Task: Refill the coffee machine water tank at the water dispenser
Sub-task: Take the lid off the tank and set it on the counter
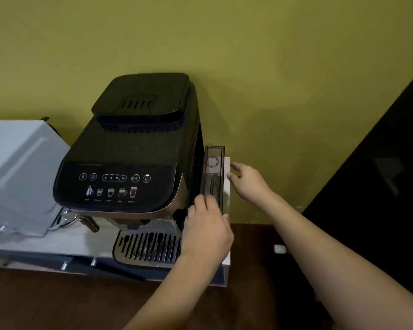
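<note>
The left hand [206,225] is nearest, its fingers [202,201] curled around the front end of the water tank [214,172]. The tank stands upright against the coffee machine's [129,148] right side. Beyond, the right hand [247,182] hovers just right of the tank, fingers loosely spread, holding nothing.

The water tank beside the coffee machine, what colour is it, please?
Smoky grey, see-through water tank; clearest in the head view.

water tank [214,175] front end hidden behind left hand [206,225]; panel labels unreadable.
</note>
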